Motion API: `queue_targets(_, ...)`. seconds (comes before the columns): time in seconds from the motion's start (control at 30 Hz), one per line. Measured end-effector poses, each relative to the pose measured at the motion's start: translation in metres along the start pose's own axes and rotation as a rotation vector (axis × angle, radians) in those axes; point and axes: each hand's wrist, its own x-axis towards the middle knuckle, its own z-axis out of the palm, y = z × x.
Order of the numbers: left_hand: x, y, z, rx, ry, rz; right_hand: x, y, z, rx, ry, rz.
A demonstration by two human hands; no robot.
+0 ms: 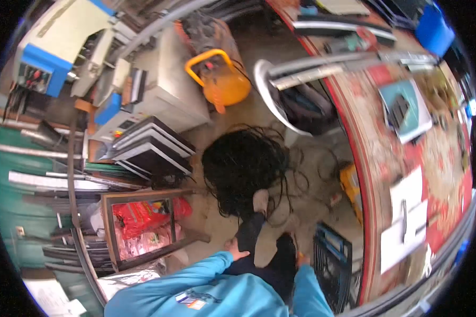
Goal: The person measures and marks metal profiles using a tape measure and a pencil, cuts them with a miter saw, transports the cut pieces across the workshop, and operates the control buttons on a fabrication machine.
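My left hand (237, 248) rests by my dark-trousered leg, its fingers stretched toward the knee and nothing seen in it. Down at my right side, my right hand (301, 259) is small and partly hidden by the blue sleeve; its fingers do not show clearly. Close to it stands a stack of dark frames (332, 264). On the floor ahead lies a large tangled heap of thin black strips (243, 166), with loose loops spreading to the right. One of my feet (260, 201) is at the heap's near edge.
To the right is a table (373, 185) with a red patterned cover, papers (404, 227) and a pen-like object. A white chair (280, 113) and a yellow-orange machine (222, 82) stand ahead. At left are a wooden frame (111, 232), red bags (140, 216) and stacked dark panels (153, 150).
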Motion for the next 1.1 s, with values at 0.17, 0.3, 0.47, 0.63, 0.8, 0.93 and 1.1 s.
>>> queue_targets(0.17, 0.013, 0.012, -0.047, 0.037, 0.075, -0.006, -0.077, -0.033, 0.149, -1.639, 0.312, 0.168)
queue_targets(0.3, 0.056, -0.036, -0.035, -0.099, 0.126, 0.244, -0.013, 0.008, 0.110, -1.296, 0.183, 0.115)
queue_targets(0.47, 0.087, -0.064, -0.078, -0.457, -0.035, 0.280, -0.044, -0.036, 0.261, -1.556, -0.055, 0.102)
queue_targets(0.63, 0.052, -0.124, -0.127, -0.934, 0.521, 0.003, 0.020, -0.076, 0.269, -1.281, -0.209, 0.267)
queue_targets(0.8, -0.041, -0.175, -0.073, -0.920, 0.535, -0.164, 0.061, -0.134, 0.296, -1.349, -0.419, -0.002)
queue_targets(0.93, -0.119, -0.179, -0.034, -0.748, 0.392, -0.160, 0.050, -0.177, 0.300, -1.304, -0.113, 0.219)
queue_targets(1.1, -0.126, -0.231, -0.024, -0.732, 0.331, -0.240, 0.058, -0.171, 0.371, -1.226, 0.086, 0.385)
